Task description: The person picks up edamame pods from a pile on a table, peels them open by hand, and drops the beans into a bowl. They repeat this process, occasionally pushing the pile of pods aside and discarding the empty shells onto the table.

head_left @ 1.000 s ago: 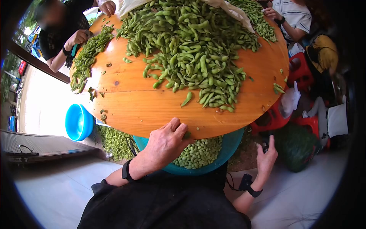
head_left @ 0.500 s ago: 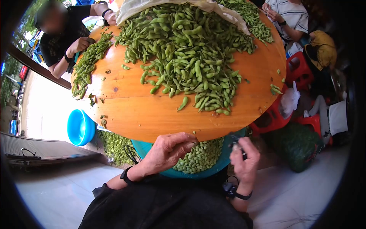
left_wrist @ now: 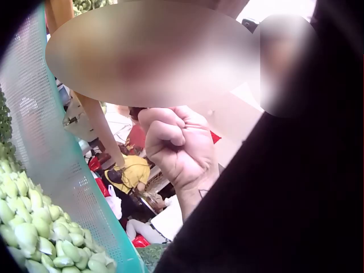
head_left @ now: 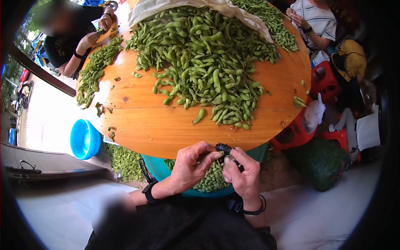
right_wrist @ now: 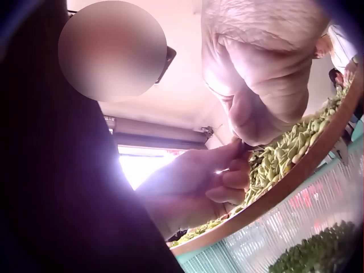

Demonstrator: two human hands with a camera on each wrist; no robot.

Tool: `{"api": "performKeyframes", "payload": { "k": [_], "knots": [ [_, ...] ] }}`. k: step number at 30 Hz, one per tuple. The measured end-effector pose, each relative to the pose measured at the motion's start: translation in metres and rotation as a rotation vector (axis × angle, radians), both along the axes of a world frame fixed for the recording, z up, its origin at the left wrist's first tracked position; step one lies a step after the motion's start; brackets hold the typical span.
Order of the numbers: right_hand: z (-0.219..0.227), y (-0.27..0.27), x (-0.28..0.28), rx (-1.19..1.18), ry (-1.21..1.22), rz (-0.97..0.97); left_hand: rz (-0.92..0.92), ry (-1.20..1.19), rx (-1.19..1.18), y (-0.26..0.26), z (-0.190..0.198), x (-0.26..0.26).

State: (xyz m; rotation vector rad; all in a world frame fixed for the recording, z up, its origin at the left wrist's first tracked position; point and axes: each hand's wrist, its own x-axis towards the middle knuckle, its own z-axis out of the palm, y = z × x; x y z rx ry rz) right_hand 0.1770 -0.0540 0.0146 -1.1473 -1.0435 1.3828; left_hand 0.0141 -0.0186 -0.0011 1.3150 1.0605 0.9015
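Observation:
At the near edge of the wooden table (head_left: 158,127), my left hand (head_left: 187,166) pinches a green soybean pod (head_left: 220,154) between thumb and fingers. My right hand (head_left: 245,173) meets it from the right and grips a small black tool (head_left: 223,147), whose exact kind I cannot tell. Just below both hands sits a turquoise mesh basin (head_left: 152,166) holding shelled green beans (head_left: 210,181). In the left wrist view the right hand (left_wrist: 181,145) has curled fingers. Both hands' fingertips come together in the right wrist view, with the left hand (right_wrist: 196,185) lower.
A large heap of soybean pods (head_left: 200,62) covers the table's middle, partly under a white cloth (head_left: 166,9). Another person works at a smaller row of pods (head_left: 98,75). A blue basin (head_left: 85,139) stands left, red stools (head_left: 325,81) right.
My right hand has swung in from the far right to meet my left hand. The left hand has drawn back from the table edge to over the basin.

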Motion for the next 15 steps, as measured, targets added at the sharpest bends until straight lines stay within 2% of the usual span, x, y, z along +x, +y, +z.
{"api": "performKeyframes", "payload": {
  "k": [2, 5, 6, 8, 9, 11, 13, 14, 15],
  "knots": [
    [0.0, -0.001, 0.0, -0.034, 0.072, -0.003, 0.085, 0.16, 0.336, 0.001, -0.003, 0.002],
    [-0.001, -0.001, -0.001, -0.03, 0.107, -0.002, 0.08, 0.188, 0.37, 0.001, -0.002, 0.001],
    [-0.003, 0.001, -0.001, 0.004, 0.019, -0.004, 0.08, 0.188, 0.369, 0.001, -0.003, 0.0],
    [-0.008, 0.002, 0.001, 0.035, -0.069, -0.007, -0.045, -0.284, -0.262, -0.001, -0.006, -0.003],
    [-0.011, 0.003, 0.003, 0.01, 0.025, 0.009, -0.046, -0.285, -0.264, 0.0, -0.008, -0.005],
    [-0.013, 0.002, 0.005, -0.018, 0.118, 0.024, -0.196, -0.78, -0.74, 0.005, -0.01, -0.009],
    [-0.012, 0.001, 0.005, -0.057, 0.255, 0.029, -0.175, -0.755, -0.758, 0.004, -0.004, -0.008],
    [-0.011, 0.001, 0.004, -0.057, 0.256, 0.03, -0.193, -0.674, -0.681, 0.003, -0.002, -0.009],
    [-0.01, 0.001, 0.004, 0.022, 0.06, 0.022, -0.21, -0.591, -0.605, 0.003, 0.0, -0.009]
  ]
}}
